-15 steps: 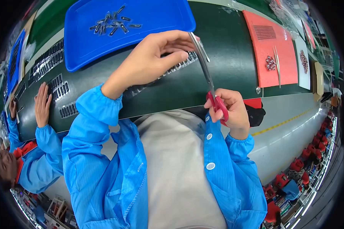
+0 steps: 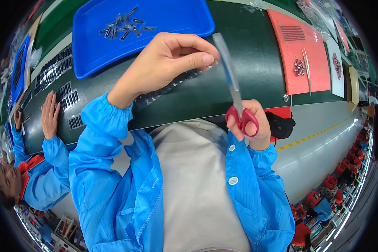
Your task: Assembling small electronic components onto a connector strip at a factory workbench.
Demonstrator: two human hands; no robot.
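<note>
My left hand (image 2: 166, 63) is over the table in front of the blue tray (image 2: 82, 69), its thumb and forefinger pinched together. A tiny pale bit shows at the fingertips, too small to name. Behind and below that hand runs a clear strip with a row of small black parts (image 2: 172, 85), partly hidden by the fingers. My right hand (image 2: 256, 122) grips scissors (image 2: 235, 90) by their red handles, at the table's front edge. Their blades point up and away, close together, with the tip just right of my left fingertips and apart from them.
Loose black parts in clear wrap (image 2: 124, 25) lie in the tray. More strips (image 2: 56, 69) lie at left, by a co-worker's hand (image 2: 49, 117). At right, a pink foam sheet (image 2: 296, 82) carries tweezers (image 2: 307, 69), small metal pieces (image 2: 299, 68) and thin rods.
My left fingers have closed into a tighter pinch. The scissors have turned in my right hand, and their blades have come away from my left fingers.
</note>
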